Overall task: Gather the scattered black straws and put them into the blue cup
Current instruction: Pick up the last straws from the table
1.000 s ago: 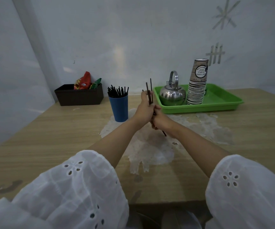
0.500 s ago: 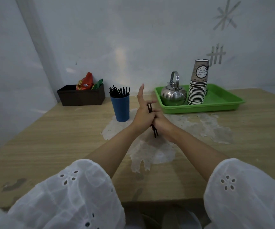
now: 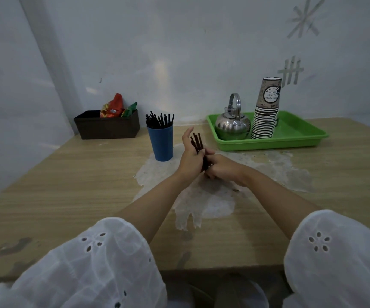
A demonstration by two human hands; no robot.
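The thin black plastic straws (image 3: 196, 141) are plain black; the tall blue plastic cup (image 3: 160, 145) is solid blue; the shallow plastic tray (image 3: 268, 146) is bright green; the round steel kettle (image 3: 231, 127) is mirror silver; the stacked paper cups (image 3: 265, 121) are brown-grey with a round white label (dark lettering); the loose fabric sleeves (image 3: 90, 263) are white with eyelet flowers; the wooden table (image 3: 68, 185) is tan-grained.
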